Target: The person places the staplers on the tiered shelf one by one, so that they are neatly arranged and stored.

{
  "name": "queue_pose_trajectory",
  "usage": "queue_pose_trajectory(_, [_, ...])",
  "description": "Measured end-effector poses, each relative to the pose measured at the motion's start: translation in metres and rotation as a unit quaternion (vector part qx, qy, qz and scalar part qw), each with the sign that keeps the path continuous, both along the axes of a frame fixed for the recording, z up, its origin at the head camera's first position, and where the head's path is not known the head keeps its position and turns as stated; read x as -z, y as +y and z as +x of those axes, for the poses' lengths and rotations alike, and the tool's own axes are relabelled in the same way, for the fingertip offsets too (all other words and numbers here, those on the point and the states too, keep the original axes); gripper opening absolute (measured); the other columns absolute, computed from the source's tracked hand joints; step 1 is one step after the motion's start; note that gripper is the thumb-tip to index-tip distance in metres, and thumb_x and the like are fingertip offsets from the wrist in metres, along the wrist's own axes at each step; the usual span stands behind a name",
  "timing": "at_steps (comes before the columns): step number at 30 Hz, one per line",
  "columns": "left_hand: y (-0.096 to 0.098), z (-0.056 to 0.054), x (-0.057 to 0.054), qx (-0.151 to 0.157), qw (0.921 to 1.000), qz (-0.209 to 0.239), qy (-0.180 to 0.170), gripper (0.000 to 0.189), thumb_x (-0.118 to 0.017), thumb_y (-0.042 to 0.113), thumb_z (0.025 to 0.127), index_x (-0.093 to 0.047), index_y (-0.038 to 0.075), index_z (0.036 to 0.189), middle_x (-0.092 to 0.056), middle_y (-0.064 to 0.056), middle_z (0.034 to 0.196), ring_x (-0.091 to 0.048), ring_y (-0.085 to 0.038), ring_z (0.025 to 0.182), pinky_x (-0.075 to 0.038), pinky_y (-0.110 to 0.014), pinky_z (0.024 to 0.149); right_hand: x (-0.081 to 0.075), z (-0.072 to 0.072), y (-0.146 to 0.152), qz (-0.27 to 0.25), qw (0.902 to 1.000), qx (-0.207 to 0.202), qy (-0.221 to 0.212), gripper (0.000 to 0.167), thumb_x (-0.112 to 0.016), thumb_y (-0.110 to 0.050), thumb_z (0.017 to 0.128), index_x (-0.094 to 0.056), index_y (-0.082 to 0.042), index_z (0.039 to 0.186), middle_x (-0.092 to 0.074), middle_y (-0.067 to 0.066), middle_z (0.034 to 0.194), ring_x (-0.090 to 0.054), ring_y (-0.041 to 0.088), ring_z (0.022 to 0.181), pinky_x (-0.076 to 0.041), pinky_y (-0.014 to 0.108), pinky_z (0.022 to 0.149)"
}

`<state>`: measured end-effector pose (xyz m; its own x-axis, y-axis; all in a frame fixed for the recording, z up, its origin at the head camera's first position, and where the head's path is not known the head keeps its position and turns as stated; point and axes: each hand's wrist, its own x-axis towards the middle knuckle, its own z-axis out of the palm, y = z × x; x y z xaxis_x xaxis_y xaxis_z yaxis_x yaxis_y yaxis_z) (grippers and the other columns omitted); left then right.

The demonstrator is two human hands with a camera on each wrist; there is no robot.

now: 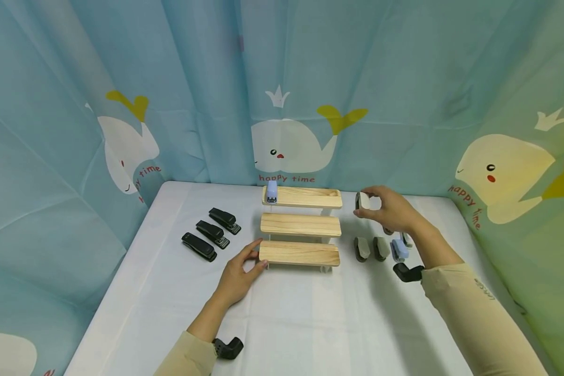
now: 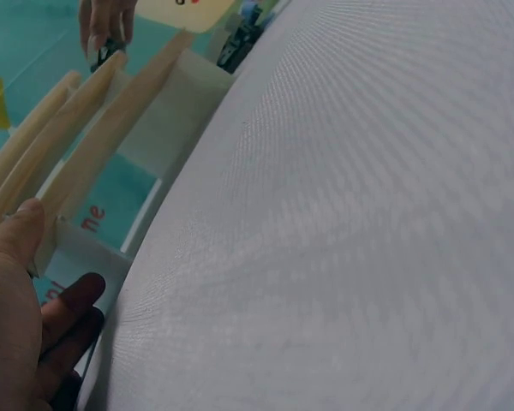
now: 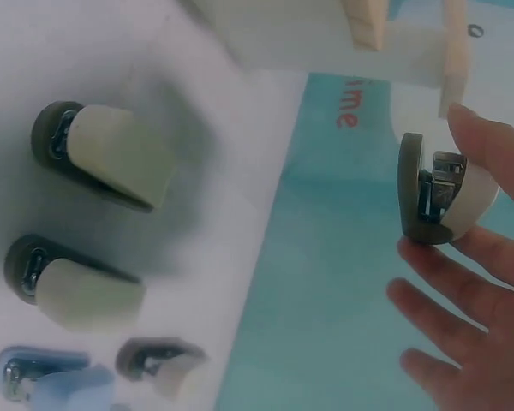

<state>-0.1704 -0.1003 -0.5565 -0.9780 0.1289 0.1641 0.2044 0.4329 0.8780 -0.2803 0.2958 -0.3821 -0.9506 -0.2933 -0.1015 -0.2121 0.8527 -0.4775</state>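
Observation:
My right hand (image 1: pixel 392 208) pinches a small off-white stapler (image 3: pixel 441 193) with a dark base between thumb and fingers, raised above the table beside the rack's right end. My left hand (image 1: pixel 237 274) holds the left end of the lowest board of a three-step wooden display rack (image 1: pixel 299 253), thumb at the board's front corner. In the left wrist view, that thumb lies against the board's end and the other fingers curl beside the white support. A light blue stapler (image 1: pixel 272 191) stands at the left end of the top board.
Right of the rack stand two grey-white staplers (image 1: pixel 362 249), a blue stapler (image 1: pixel 399 250) and other small staplers, partly covered by my right arm. Three black staplers (image 1: pixel 211 231) lie in a slanted row left of the rack. A whale-print curtain (image 1: pixel 207 104) hangs behind the white table (image 1: pixel 286 324).

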Motion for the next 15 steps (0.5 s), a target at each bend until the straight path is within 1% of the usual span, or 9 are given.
queue_pose_trajectory(1, [0.000,0.000,0.000,0.000,1.0000,-0.001,0.000,0.062,-0.072,0.044,0.097,-0.048,0.037,0.154,-0.073,0.000,0.124,-0.062,-0.027,0.132,-0.042,-0.058,0.114,-0.001,0.000,-0.001,0.005,1.0000,-0.002,0.007,0.084,-0.071,-0.054,0.095,-0.042,-0.003,0.155,-0.046,0.025,0.152,-0.069,0.034,0.077,-0.055,0.055,0.085])
queue_pose_trajectory(2, [0.000,0.000,0.000,-0.001,1.0000,-0.002,0.000,0.062,-0.072,0.044,0.097,-0.048,0.037,0.154,-0.073,0.000,0.124,-0.062,-0.027,0.132,-0.042,-0.058,0.114,-0.002,0.000,-0.002,0.010,0.9998,-0.004,0.014,0.084,-0.071,-0.054,0.095,-0.043,-0.003,0.155,-0.047,0.025,0.152,-0.070,0.038,0.092,-0.052,0.060,0.093])
queue_pose_trajectory(4, [0.000,0.000,-0.001,0.000,1.0000,-0.003,0.000,0.062,-0.072,0.044,0.097,-0.048,0.037,0.154,-0.073,0.000,0.125,-0.062,-0.027,0.132,-0.042,-0.058,0.114,-0.004,0.000,-0.005,0.016,0.9995,-0.010,0.027,0.084,-0.071,-0.054,0.095,-0.044,-0.001,0.154,-0.049,0.026,0.150,-0.061,0.044,0.119,-0.044,0.066,0.104])
queue_pose_trajectory(5, [0.000,0.000,-0.001,0.000,1.0000,-0.002,-0.003,0.062,-0.072,0.045,0.097,-0.048,0.038,0.153,-0.073,0.000,0.125,-0.061,-0.027,0.132,-0.042,-0.058,0.114,-0.005,0.000,-0.006,0.016,0.9993,-0.011,0.031,0.084,-0.071,-0.054,0.095,-0.044,-0.001,0.153,-0.049,0.027,0.150,-0.054,0.046,0.129,-0.043,0.068,0.106])
queue_pose_trajectory(6, [0.001,0.000,-0.001,-0.001,1.0000,-0.002,-0.003,0.062,-0.072,0.045,0.097,-0.048,0.038,0.153,-0.072,0.000,0.125,-0.061,-0.027,0.132,-0.042,-0.058,0.115,-0.006,0.000,-0.007,0.017,0.9992,-0.012,0.033,0.083,-0.071,-0.054,0.095,-0.045,0.000,0.153,-0.050,0.027,0.150,-0.049,0.048,0.135,-0.042,0.069,0.106])
queue_pose_trajectory(9, [0.001,0.001,-0.002,-0.001,1.0000,-0.001,-0.006,0.062,-0.072,0.044,0.097,-0.048,0.037,0.154,-0.072,0.000,0.125,-0.061,-0.027,0.132,-0.042,-0.058,0.115,-0.010,0.000,-0.010,0.013,0.9991,-0.014,0.039,0.082,-0.071,-0.052,0.095,-0.046,0.000,0.153,-0.050,0.027,0.149,-0.049,0.049,0.136,-0.043,0.068,0.105])
queue_pose_trajectory(15, [0.000,0.001,-0.001,-0.002,1.0000,-0.002,-0.003,0.063,-0.073,0.043,0.097,-0.049,0.035,0.154,-0.073,0.000,0.124,-0.062,-0.028,0.132,-0.042,-0.058,0.114,-0.018,0.000,-0.016,0.013,0.9989,-0.019,0.041,0.082,-0.070,-0.054,0.095,-0.045,-0.003,0.154,-0.049,0.026,0.151,-0.053,0.047,0.131,-0.045,0.066,0.103])
